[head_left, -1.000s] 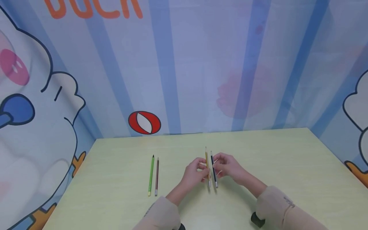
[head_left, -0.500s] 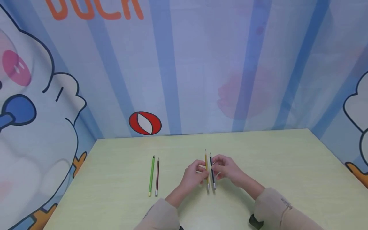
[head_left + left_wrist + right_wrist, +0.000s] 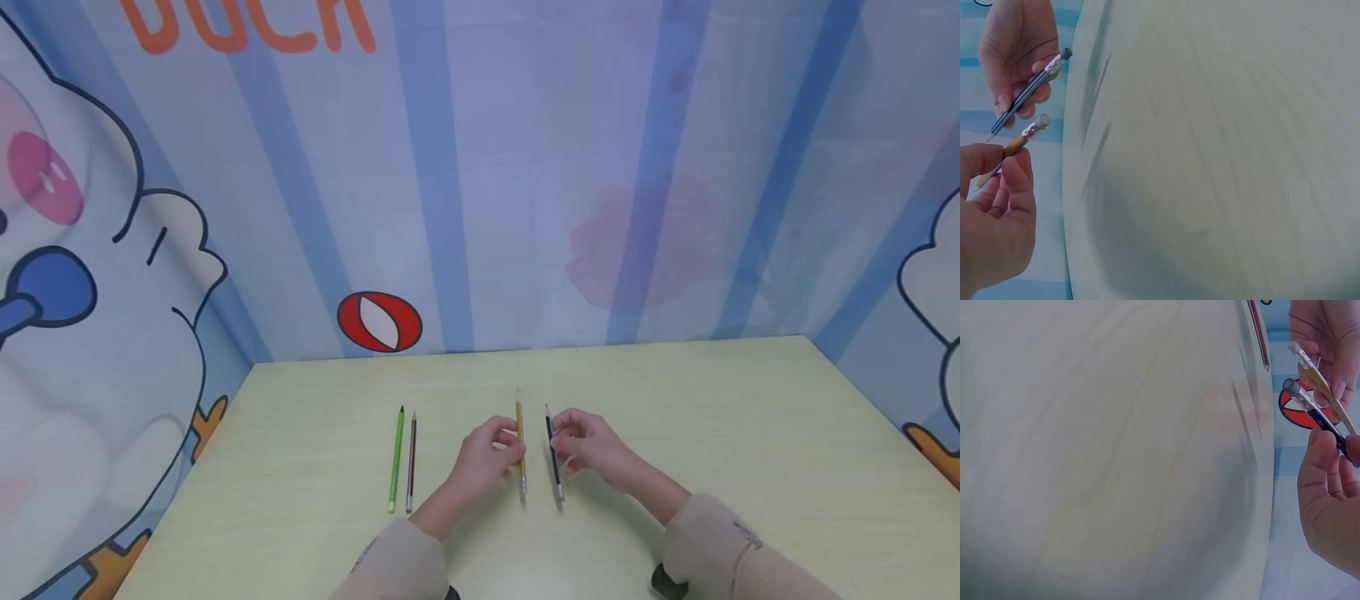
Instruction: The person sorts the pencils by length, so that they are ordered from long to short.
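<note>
My left hand pinches a yellow pencil between thumb and fingers, its point away from me and its white eraser end toward me. A short way to the right, my right hand pinches a black pencil with a grey eraser. Both pencils are held above the table, shadows beneath them, with a gap between the two. On the table to the left lie a green pencil and a dark red pencil, side by side and nearly parallel.
The pale yellow table ends at a printed backdrop with blue stripes and cartoon figures. A red and white oval is printed low on it. Dark bands show beneath both sleeves.
My left hand has moved left with the yellow pencil, widening the gap to the black one. The right hand has shifted slightly toward me. The green and dark red pencils have stayed put.
</note>
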### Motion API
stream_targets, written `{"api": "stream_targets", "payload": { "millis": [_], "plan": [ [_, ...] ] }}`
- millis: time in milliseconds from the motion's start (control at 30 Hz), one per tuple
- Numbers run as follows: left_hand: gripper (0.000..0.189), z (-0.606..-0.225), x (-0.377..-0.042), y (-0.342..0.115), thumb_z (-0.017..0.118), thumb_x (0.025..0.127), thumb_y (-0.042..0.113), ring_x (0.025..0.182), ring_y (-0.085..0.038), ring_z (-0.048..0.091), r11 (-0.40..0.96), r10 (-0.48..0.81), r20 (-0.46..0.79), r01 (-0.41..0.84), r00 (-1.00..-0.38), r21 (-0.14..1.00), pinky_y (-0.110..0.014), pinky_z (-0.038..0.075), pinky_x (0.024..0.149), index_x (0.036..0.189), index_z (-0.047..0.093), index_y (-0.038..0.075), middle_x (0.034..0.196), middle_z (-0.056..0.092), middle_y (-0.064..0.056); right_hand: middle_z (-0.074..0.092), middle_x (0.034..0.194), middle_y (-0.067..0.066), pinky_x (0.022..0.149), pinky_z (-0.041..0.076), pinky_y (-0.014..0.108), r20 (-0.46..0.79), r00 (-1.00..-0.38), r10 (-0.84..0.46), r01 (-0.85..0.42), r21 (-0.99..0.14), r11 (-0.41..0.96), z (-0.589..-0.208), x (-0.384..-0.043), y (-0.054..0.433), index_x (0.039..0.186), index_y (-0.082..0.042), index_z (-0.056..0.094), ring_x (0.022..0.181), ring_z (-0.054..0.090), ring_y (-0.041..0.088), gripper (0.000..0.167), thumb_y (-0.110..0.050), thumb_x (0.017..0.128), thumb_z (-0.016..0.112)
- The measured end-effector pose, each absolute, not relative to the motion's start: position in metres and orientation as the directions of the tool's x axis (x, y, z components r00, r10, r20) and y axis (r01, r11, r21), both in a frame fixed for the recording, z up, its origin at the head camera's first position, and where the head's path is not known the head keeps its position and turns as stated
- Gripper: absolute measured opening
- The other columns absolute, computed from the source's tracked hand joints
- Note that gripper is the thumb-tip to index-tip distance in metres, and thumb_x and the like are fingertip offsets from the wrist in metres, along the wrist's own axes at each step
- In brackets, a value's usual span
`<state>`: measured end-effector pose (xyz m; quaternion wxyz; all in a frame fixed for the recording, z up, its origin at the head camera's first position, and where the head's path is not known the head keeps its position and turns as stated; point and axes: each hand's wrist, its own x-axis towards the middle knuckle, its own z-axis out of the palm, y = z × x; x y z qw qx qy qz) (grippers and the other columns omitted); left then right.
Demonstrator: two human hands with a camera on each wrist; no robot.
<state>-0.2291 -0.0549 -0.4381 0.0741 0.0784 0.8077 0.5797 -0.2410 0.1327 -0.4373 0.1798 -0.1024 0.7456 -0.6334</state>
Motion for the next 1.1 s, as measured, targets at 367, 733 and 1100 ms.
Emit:
{"api": "stream_targets", "payload": {
  "millis": [367, 733, 1100],
  "plan": [
    [0.032, -0.414, -0.246, -0.097, 0.058, 0.083, 0.011, 0.07, -0.013, 0.063, 0.437, 0.162, -0.103, -0.022, -0.981, 0.899, -0.026, 0.051, 0.064, 0.113, 0.051, 0.002, 0.093, 0.061, -0.009, 0.054, 0.075, 0.002, 0.055, 0.047, 0.025, -0.139, -0.911, -0.388, 0.076, -0.982, 0.175, -0.436, -0.236, 0.133, 0.102, 0.007, 0.044, 0.063, 0.053, 0.013, 0.022, -0.005, 0.085, 0.051],
    [0.028, -0.418, -0.252, -0.134, 0.06, 0.081, 0.01, 0.066, -0.011, 0.061, 0.533, 0.039, -0.17, -0.124, -0.985, 0.837, -0.024, 0.051, 0.062, 0.108, 0.054, 0.002, 0.087, 0.064, -0.009, 0.053, 0.073, 0.003, 0.055, 0.047, 0.025, -0.147, -0.912, -0.383, 0.083, -0.98, 0.179, -0.433, -0.233, 0.136, 0.103, 0.009, 0.044, 0.064, 0.053, 0.014, 0.024, -0.005, 0.085, 0.051],
    [0.027, -0.434, -0.247, -0.148, 0.061, 0.078, 0.006, 0.061, -0.012, 0.059, 0.575, -0.003, -0.24, -0.198, -0.971, 0.794, -0.024, 0.049, 0.057, 0.103, 0.055, 0.0, 0.082, 0.063, -0.009, 0.053, 0.073, 0.003, 0.056, 0.047, 0.025, -0.153, -0.912, -0.38, 0.088, -0.979, 0.184, -0.435, -0.234, 0.138, 0.103, 0.007, 0.044, 0.065, 0.052, 0.014, 0.023, -0.006, 0.086, 0.051]
  ]
}}
